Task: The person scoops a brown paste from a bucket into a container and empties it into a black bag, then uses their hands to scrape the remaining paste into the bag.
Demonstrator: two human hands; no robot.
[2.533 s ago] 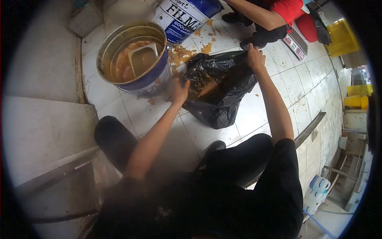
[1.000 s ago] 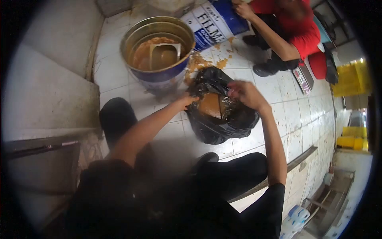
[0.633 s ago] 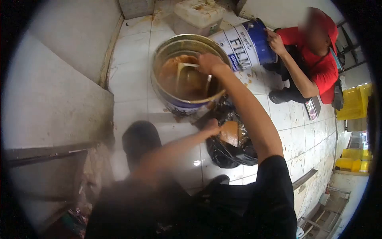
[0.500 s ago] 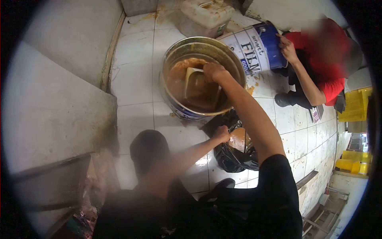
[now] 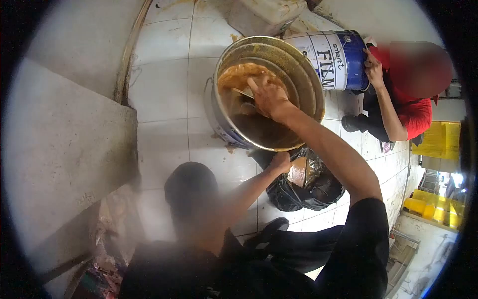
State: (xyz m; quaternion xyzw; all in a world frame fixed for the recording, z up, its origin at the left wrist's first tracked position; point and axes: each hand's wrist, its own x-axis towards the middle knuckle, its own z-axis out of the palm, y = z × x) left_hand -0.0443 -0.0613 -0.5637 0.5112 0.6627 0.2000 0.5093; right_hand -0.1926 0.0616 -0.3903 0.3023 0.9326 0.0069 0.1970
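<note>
A large metal bucket (image 5: 313, 99) stands on the tiles, partly filled with murky brown liquid (image 5: 254, 127) and lumpy orange-brown matter along its far side. My right hand (image 5: 271, 99) reaches inside it, fingers bent at a pale square-edged scoop (image 5: 243, 92) that is mostly sunk in the liquid. Just below the bucket's rim, my left hand (image 5: 281, 162) is closed at the edge of a black plastic bag (image 5: 286, 197). Brown, wet matter (image 5: 298, 172) lies in the bag's mouth.
A co-worker in red (image 5: 416, 112) crouches at the right, one hand on a tipped white-and-blue bucket (image 5: 331, 60). A stained plastic jerrycan (image 5: 266, 15) sits behind. A concrete block (image 5: 74, 159) borders the left. Yellow containers (image 5: 435, 207) are at the far right.
My right hand has turned, and the scoop, which showed broadly before, has sunk so only its edge shows. The view has shifted slightly. My left hand stays at the bag.
</note>
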